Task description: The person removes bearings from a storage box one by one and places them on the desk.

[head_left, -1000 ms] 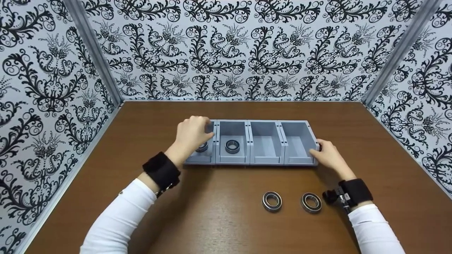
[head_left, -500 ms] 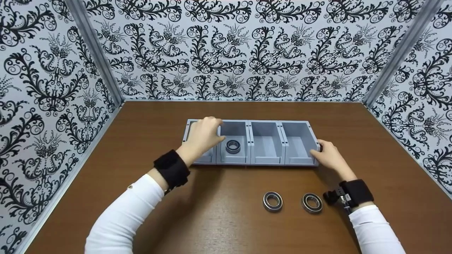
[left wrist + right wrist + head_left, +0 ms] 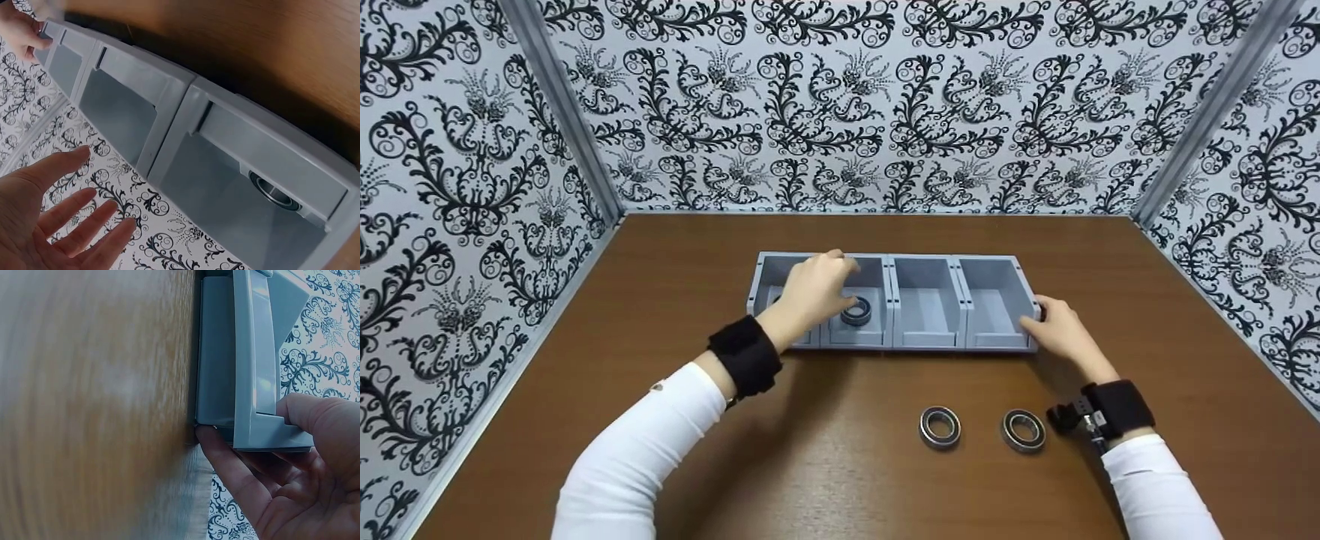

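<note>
A row of joined grey storage bins (image 3: 926, 341) stands on the table, split into several compartments. My left hand (image 3: 815, 289) hovers over the second compartment from the left, its fingers (image 3: 84, 222) spread and holding nothing in the left wrist view. Beneath it, a ball bearing (image 3: 856, 312) lies in that compartment. The leftmost compartment holds another bearing (image 3: 274, 191), mostly hidden by the hand in the head view. At the row's right end, my right hand (image 3: 1059, 328) grips the end bin's wall, thumb inside and fingers outside, as the right wrist view (image 3: 315, 467) shows.
Two more ball bearings, a left one (image 3: 940, 427) and a right one (image 3: 1024, 431), lie on the brown table (image 3: 840, 465) in front of the bins. Patterned walls (image 3: 840, 112) enclose the table's back and sides.
My left hand has moved right, from above the leftmost compartment to above the second one. My right hand stays on the bin's end, and the bearings have not moved.
</note>
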The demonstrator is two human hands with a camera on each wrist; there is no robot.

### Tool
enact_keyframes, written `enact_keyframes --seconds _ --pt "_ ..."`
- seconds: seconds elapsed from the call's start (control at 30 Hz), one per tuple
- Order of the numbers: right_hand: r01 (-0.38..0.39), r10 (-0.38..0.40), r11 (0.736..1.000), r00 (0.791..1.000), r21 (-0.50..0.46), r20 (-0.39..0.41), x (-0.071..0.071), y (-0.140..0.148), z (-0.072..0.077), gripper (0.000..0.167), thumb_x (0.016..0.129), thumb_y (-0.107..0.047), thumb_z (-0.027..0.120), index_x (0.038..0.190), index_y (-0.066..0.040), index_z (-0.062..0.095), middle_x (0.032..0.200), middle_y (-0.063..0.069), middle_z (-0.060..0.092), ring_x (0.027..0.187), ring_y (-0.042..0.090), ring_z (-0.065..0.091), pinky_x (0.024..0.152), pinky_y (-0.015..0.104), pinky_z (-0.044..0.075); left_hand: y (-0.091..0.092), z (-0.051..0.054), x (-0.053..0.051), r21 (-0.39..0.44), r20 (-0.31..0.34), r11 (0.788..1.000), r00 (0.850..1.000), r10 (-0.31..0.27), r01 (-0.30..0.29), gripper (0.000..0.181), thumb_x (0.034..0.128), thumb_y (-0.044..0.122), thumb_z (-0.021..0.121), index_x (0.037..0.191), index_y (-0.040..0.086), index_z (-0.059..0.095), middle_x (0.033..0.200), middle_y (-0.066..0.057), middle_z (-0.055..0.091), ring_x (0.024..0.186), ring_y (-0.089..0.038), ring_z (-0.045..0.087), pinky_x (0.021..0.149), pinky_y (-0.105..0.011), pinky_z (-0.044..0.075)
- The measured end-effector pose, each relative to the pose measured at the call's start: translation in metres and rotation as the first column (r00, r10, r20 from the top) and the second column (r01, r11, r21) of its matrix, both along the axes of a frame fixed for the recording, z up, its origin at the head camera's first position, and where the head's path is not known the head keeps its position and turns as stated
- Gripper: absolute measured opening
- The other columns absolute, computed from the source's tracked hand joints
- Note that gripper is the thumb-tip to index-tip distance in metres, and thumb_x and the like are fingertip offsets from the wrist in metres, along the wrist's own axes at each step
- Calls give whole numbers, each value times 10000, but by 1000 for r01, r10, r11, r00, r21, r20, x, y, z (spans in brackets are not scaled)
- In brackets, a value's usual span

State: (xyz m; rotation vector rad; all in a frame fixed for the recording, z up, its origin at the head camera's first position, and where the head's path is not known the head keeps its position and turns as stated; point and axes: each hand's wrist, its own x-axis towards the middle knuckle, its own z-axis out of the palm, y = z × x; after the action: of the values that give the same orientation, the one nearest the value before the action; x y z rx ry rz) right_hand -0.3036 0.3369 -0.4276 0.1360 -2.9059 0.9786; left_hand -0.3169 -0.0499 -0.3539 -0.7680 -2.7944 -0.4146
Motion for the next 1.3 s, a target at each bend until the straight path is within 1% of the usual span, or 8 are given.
enact_keyframes --seconds 0.13,0.33,0.53,0.67,0.8,1.0,1.2,1.3 --pt "-1 1 1000 1000 -1 4 0 0 0 462 944 -95 561 1327 162 545 1161 347 685 884 208 655 728 225 482 6 -2 -3 -37 15 999 999 -30 30 470 842 182 839 1275 66 697 1263 -149 697 1115 -370 700 890 -503 597" --pt "-5 5 1000 1000 -2 0 0 -1 0 464 940 -91 563 1331 159 546 1166 353 685 917 244 679 740 245 496 12 -4 -7 -62 55 997 997 -49 52 465 848 128 812 1291 62 689 1293 -156 681 1133 -368 692 907 -512 589" --pt "-12 12 1000 999 8 -30 -1 -2 0 441 921 -81 588 1296 151 577 1120 334 704 869 231 685 732 280 499 18 -9 -12 -64 69 995 995 -77 81 411 852 65 771 1258 40 704 1247 -162 693 1120 -349 694 897 -503 585" --pt "-9 9 1000 999 10 -34 -1 -1 -1 426 923 -81 593 1281 150 585 1106 330 706 856 220 680 729 278 497 23 -12 -14 -94 83 993 994 -67 75 406 846 66 763 1249 62 713 1218 -154 698 1123 -358 688 898 -519 580" --pt "-6 7 1000 999 7 -34 -1 -1 -1 404 919 -78 599 1260 139 600 1081 312 714 833 184 664 726 273 494 28 -17 -17 -128 91 989 994 -63 74 426 830 98 787 1249 78 716 1210 -142 709 1120 -352 696 915 -509 582" --pt "-2 2 1000 1000 3 -26 0 -1 -1 407 920 -83 601 1265 133 599 1085 304 714 826 163 656 731 273 495 33 -23 -21 -132 119 986 989 -86 101 440 816 81 784 1250 56 714 1222 -163 707 1120 -362 698 938 -494 581" --pt "-5 5 1000 1000 -2 -31 0 0 -1 412 920 -77 597 1268 145 591 1078 312 710 827 170 654 713 252 491 34 -28 -25 -125 126 987 989 -83 98 445 797 78 797 1236 56 726 1212 -166 718 1116 -366 700 943 -495 577" --pt "-5 5 1000 999 -2 -32 0 0 -1 416 924 -78 592 1276 146 588 1096 320 707 847 191 666 712 239 489 34 -30 -26 -131 140 987 987 -78 97 446 797 77 804 1236 52 727 1213 -168 724 1121 -366 700 949 -488 575"
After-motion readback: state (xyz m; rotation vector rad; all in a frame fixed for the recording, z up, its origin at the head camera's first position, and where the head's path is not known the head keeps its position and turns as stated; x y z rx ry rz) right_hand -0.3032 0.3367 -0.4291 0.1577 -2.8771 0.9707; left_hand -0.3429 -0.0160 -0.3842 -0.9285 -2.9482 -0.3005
